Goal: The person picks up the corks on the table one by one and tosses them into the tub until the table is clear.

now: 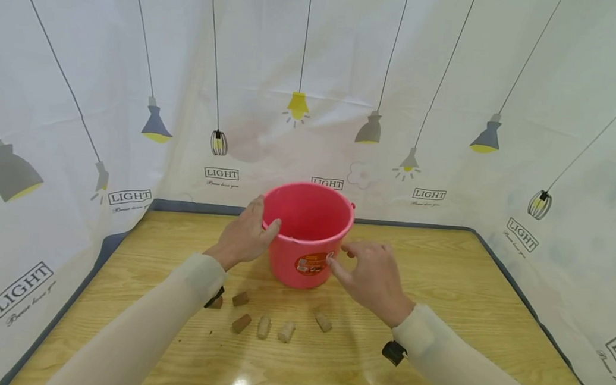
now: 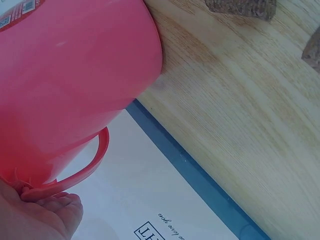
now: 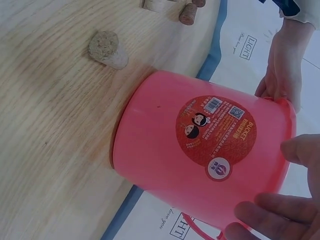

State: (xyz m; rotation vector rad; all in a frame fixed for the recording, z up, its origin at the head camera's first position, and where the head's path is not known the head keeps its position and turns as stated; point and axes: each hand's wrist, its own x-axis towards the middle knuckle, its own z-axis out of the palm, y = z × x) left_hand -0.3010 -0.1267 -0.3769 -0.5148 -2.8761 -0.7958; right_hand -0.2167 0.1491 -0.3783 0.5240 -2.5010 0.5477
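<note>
A pink plastic bucket point(image 1: 303, 264) with a round red label point(image 3: 217, 132) stands upright on the wooden table. My left hand point(image 1: 243, 235) grips its rim on the left side, thumb at the rim and fingers along the outer wall. In the left wrist view the bucket's pink handle point(image 2: 92, 165) hangs beside those fingers. At the bucket's right side is my right hand point(image 1: 372, 274), thumb and fingers spread and fairly straight, holding nothing. Whether its fingertips touch the wall I cannot tell. The bucket's inner floor is hidden.
Several corks lie on the table before the bucket, among them a pale cork point(image 1: 323, 321), another pale cork point(image 1: 286, 332) and a brown cork point(image 1: 241, 323). White curtains printed with lamps point(image 1: 298, 105) enclose the table point(image 1: 438, 321) at the back and sides.
</note>
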